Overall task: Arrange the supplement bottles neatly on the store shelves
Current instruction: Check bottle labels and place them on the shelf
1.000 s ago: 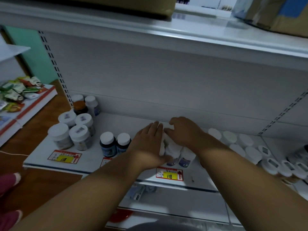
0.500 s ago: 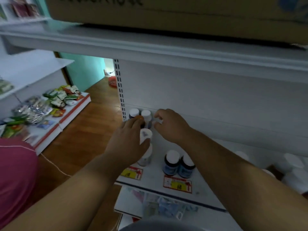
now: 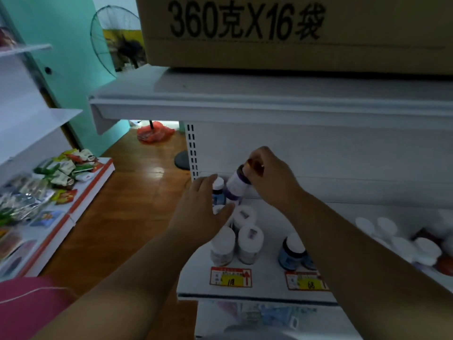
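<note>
My right hand (image 3: 270, 176) pinches the orange cap of a purple-and-white bottle (image 3: 235, 186) and holds it tilted above the back left of the white shelf (image 3: 267, 278). My left hand (image 3: 199, 209) hovers with straight fingers over a white-capped bottle, beside a small blue bottle (image 3: 218, 192). Three white-capped jars (image 3: 250, 242) stand in front, above a price tag. Two dark blue bottles (image 3: 291, 253) stand to the right, partly hidden by my right forearm.
A cardboard box (image 3: 294, 30) sits on the upper shelf (image 3: 245, 99). More white-capped bottles (image 3: 402, 239) crowd the shelf's right end. A low display with snack packets (image 3: 56, 175) lies left across the wooden floor. A fan base and red bag stand behind.
My right hand has lifted the orange-capped bottle up off the back of the shelf. My left hand moved slightly back and opened. The view shifted left and closer.
</note>
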`<move>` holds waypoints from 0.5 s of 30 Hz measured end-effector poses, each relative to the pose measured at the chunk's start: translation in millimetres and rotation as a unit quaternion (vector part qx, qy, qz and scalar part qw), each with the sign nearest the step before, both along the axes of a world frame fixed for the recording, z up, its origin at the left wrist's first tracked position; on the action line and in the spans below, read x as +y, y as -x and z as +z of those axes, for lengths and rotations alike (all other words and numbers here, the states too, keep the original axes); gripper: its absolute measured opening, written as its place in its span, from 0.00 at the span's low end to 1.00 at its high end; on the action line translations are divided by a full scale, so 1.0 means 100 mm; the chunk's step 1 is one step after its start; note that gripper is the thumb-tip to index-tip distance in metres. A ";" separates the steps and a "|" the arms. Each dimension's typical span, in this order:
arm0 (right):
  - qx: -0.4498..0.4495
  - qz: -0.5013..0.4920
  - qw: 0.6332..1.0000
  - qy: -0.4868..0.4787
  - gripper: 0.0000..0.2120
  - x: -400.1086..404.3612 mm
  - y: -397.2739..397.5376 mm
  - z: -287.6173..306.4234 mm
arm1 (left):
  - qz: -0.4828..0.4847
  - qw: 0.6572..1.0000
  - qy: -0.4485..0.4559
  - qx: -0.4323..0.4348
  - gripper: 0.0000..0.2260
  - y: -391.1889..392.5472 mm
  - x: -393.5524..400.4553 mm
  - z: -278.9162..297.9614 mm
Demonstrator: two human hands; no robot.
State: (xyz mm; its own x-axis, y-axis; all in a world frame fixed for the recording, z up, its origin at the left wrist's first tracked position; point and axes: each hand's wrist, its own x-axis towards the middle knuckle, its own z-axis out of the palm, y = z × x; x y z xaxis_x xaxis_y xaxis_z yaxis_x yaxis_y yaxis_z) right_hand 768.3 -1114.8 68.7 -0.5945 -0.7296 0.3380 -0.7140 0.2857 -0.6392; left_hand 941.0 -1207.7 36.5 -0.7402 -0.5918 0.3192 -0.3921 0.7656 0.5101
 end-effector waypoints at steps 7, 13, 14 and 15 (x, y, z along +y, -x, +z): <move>-0.211 -0.138 0.929 0.269 0.11 0.91 -0.04 0.39 | -0.187 0.899 -0.379 0.113 0.09 0.57 0.64 0.20; -0.326 -0.104 0.896 0.282 0.07 2.03 0.06 0.39 | -0.233 0.759 -0.597 0.117 0.11 0.99 1.57 0.09; -0.332 -0.097 0.895 0.283 0.09 2.21 0.08 0.42 | -0.249 0.736 -0.621 0.101 0.14 1.07 1.70 0.10; -0.329 -0.099 0.896 0.281 0.10 2.36 0.09 0.44 | -0.266 0.731 -0.623 0.083 0.15 1.15 1.80 0.10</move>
State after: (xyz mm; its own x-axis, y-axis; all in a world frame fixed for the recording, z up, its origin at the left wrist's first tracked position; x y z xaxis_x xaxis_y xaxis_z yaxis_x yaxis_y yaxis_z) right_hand 758.9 -878.8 113.1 -0.8991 -0.4122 0.1472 -0.1001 -0.1338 -0.9859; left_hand 826.3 -1027.8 46.6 -0.9838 -0.1416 -0.1097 -0.0607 -0.3125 0.9480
